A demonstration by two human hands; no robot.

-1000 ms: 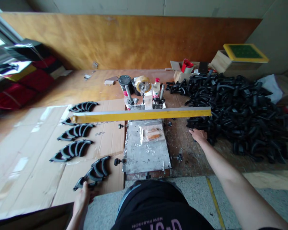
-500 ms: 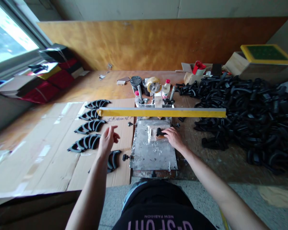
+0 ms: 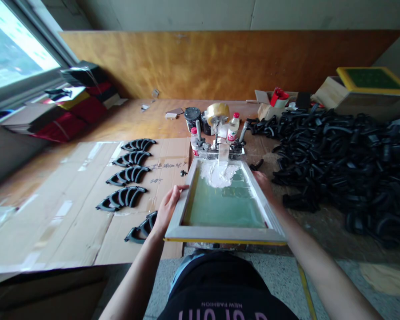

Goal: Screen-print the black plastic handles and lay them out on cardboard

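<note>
A screen-printing frame (image 3: 225, 233) with a green mesh hangs over the metal plate, tilted, its near edge toward me. White paste (image 3: 218, 174) lies across the far end of the mesh. My left hand (image 3: 168, 206) is closed around the frame's left rail. At the right rail is my right hand (image 3: 265, 186), slightly blurred and closed on the edge, with some fingers hidden behind it. The plate and the black part on it are covered by the frame. A clamp stand (image 3: 222, 152) holds the frame's far end.
Fanned rows of curved black parts (image 3: 123, 198) lie on flattened cardboard (image 3: 76, 213) at left. A big heap of black parts (image 3: 333, 151) covers the right side. Bottles (image 3: 233, 128), a dark tub (image 3: 192, 118) and a tape roll (image 3: 218, 113) stand behind the clamp.
The frame has swung down from edge-on to cover the plate. My right hand has let go of the black part there and moved to the frame; my left hand has come right onto it.
</note>
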